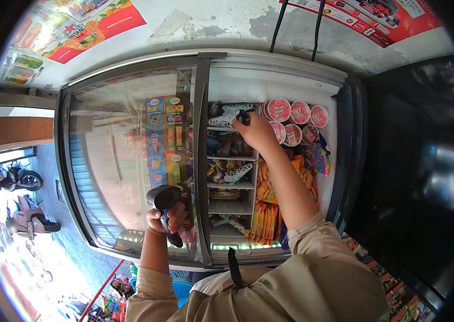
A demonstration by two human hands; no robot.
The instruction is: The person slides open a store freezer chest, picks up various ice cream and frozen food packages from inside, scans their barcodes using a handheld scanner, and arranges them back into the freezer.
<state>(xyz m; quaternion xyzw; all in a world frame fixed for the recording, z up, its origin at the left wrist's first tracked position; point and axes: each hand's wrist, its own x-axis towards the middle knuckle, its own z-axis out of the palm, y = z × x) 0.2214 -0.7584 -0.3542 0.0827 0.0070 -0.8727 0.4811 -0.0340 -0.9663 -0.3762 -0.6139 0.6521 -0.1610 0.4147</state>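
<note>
My left hand (169,217) is wrapped around the handle of a black barcode scanner (163,198), above the glass lid. My right hand (255,131) reaches through the open side of an ice cream freezer (270,83). Its fingers are closed at the end of a white-and-black spotted ice cream pack (226,117) in the far left compartment; the fingertips are partly hidden. Beside that hand stand stacked red-and-white ice cream cups (279,109). Orange ice cream packs (264,222) lie below my right forearm.
A sliding glass lid (114,161) covers the freezer's left half, and white wire dividers (232,158) split the left column. A large black glossy surface (420,177) stands to the right. Black cables (318,29) hang at the wall. Parked motorbikes (28,217) show at far left.
</note>
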